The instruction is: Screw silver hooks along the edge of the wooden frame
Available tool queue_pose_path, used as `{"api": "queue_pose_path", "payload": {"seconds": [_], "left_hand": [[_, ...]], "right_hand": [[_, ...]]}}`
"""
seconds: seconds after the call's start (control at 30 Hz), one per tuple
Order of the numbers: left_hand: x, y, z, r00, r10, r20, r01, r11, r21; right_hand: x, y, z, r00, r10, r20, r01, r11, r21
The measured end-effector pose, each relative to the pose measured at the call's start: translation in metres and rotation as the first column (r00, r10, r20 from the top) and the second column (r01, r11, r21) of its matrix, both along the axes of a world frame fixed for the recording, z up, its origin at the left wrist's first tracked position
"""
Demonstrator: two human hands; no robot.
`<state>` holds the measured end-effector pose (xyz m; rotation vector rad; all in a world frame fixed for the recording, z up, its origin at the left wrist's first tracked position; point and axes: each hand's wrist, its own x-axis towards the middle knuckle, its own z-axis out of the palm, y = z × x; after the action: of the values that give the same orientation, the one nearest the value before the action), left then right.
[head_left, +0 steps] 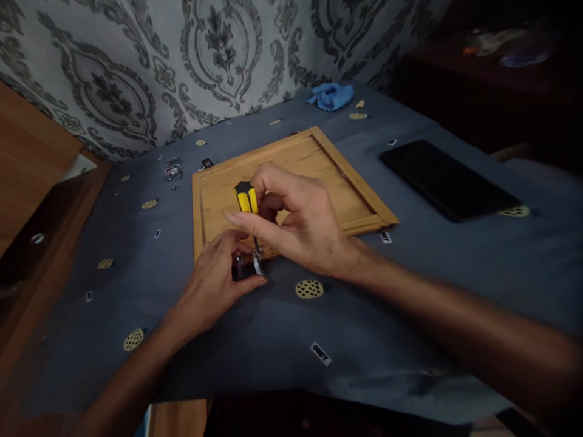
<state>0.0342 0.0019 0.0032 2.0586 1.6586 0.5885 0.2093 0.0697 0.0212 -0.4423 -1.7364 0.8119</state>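
Note:
A wooden panel door (pixel 339 182) with a raised frame lies flat on the dark grey patterned cloth. At its near edge, my left hand (pixel 210 276) has thumb and fingers around a small metal hinge (pixel 257 265). My right hand (pixel 303 221) grips a yellow and black screwdriver (pixel 246 198) by its handle, between thumb and curled fingers. The screwdriver points down, its shaft reaching the hinge beside my left fingertips. Whether its tip sits in a screw is too small to tell.
Loose metal hardware (pixel 173 169) and small screws (pixel 176 187) lie left of the door. A dark metal fitting (pixel 206 163) shows at the door's far edge. A blue cloth (pixel 331 97) is near the wall, and a black tablet-like slab (pixel 449 179) rests on the right.

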Motion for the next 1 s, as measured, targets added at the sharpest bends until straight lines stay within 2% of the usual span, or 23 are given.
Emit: {"api": "queue_pose_path", "payload": {"seconds": [0.23,0.47,0.67,0.83,1.0], "left_hand": [[0.000,0.000,0.002,0.999,-0.031,-0.011,0.031,0.999,0.035],[0.000,0.000,0.000,0.999,-0.026,-0.036,0.028,0.998,0.058],[-0.001,0.001,-0.002,0.998,-0.040,-0.040,0.044,0.995,0.088],[-0.001,0.000,-0.001,0.998,-0.055,-0.031,0.057,0.995,0.080],[-0.001,0.000,0.000,0.999,-0.041,-0.034,0.044,0.997,0.067]], "right_hand": [[-0.003,0.000,-0.003,1.000,0.027,0.011,-0.027,0.999,0.017],[-0.002,-0.001,-0.003,0.998,0.055,0.030,-0.054,0.998,-0.027],[0.005,0.001,0.007,0.976,0.165,0.145,-0.169,0.986,0.015],[0.013,0.001,0.018,0.937,0.285,0.202,-0.270,0.958,-0.101],[0.016,0.001,0.022,0.879,0.434,0.198,-0.384,0.890,-0.246]]}}
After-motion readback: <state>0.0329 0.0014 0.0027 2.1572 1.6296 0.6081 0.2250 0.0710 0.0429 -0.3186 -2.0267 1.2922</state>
